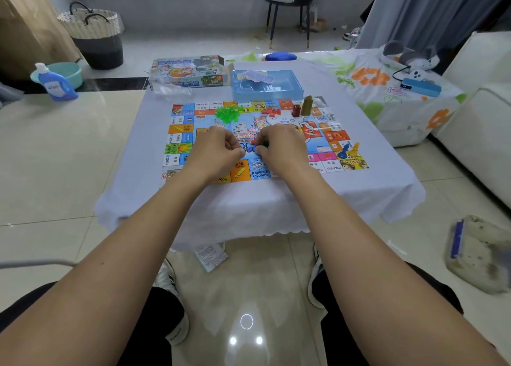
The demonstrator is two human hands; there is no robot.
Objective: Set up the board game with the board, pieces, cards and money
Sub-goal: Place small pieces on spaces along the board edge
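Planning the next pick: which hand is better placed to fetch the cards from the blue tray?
Right, probably. The blue tray with the cards sits beyond the board, right of centre, nearer the right hand. That hand's grip holds small red and green pieces, though; the left hand looks emptier.

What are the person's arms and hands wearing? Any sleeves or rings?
No sleeves show: both forearms are bare right up to the picture's edge. The left hand and right hand wear no gloves, and no watch or bracelet shows on the wrists. Rings cannot be made out.

Multicoloured board (326, 133), white tablecloth (249, 200)
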